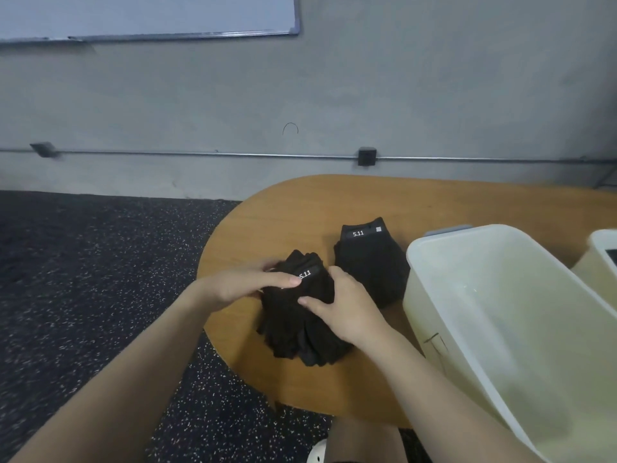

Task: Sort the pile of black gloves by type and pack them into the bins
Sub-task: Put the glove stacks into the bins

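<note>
A stack of black gloves point(293, 325) lies on the round end of the wooden table point(267, 222), its top glove showing a white "5.11" label. My left hand point(240, 285) grips the stack's upper left side, thumb laid across the top. My right hand point(344, 305) holds the stack's right side, fingers curled over it. A second, smaller stack of black gloves point(370, 262) with the same label sits just behind and to the right, touched by neither hand. A large white bin point(500, 315) stands to the right, and nothing shows inside it.
A second white bin point(601, 259) shows partly at the right edge. Dark speckled floor point(83, 295) lies to the left of and below the table. A grey wall with a conduit pipe point(200, 154) and a whiteboard point(143, 15) stands behind.
</note>
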A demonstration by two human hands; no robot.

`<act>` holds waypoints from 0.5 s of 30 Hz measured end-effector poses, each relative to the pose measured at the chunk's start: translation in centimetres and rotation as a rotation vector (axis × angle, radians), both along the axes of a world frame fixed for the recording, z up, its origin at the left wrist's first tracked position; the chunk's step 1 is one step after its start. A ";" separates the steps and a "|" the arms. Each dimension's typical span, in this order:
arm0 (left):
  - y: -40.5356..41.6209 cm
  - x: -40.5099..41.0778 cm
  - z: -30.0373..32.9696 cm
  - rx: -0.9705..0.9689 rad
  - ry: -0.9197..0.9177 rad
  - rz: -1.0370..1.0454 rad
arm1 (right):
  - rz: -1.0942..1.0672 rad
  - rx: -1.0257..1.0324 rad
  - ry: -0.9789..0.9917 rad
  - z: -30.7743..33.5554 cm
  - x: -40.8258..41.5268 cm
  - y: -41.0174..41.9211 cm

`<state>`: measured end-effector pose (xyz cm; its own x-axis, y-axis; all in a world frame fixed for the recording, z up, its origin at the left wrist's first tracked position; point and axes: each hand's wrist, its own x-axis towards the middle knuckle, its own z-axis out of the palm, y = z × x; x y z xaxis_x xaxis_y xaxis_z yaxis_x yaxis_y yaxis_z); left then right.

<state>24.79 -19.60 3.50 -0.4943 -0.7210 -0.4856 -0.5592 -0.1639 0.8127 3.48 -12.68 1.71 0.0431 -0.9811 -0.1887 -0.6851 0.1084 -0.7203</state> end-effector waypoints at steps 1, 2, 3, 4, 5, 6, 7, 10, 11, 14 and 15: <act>-0.2 -0.1 0.2 0.028 -0.002 -0.037 | -0.006 -0.006 0.004 -0.2 0.0 0.0; -0.5 -0.2 0.3 0.053 -0.001 -0.065 | -0.008 -0.013 0.013 -0.4 0.1 0.1; -0.7 -0.4 0.6 0.077 -0.004 -0.090 | -0.009 -0.020 0.023 -0.5 0.2 0.2; -0.9 -0.6 1.0 0.094 -0.016 -0.116 | -0.009 -0.027 0.029 -0.5 0.3 0.3; -1.1 -0.9 1.5 0.103 -0.034 -0.145 | -0.008 -0.038 0.032 -0.5 0.5 0.4; -1.3 -1.2 1.8 0.110 -0.051 -0.172 | -0.007 -0.049 0.034 -0.5 0.6 0.5; -1.3 -1.6 2.2 0.112 -0.068 -0.195 | -0.008 -0.061 0.037 -0.5 0.8 0.5; -1.5 -2.9 2.8 0.078 -0.129 -0.231 | 0.000 -0.088 0.029 -0.4 0.9 0.7; -1.5 -3.1 2.8 0.063 -0.137 -0.239 | 0.004 -0.101 0.023 -0.5 0.7 0.7; -1.7 -2.5 2.2 0.075 -0.108 -0.192 | 0.000 -0.140 -0.047 -0.4 0.1 0.9; -1.9 -2.2 1.8 0.076 -0.110 -0.159 | -0.006 -0.146 -0.079 -0.4 0.0 1.0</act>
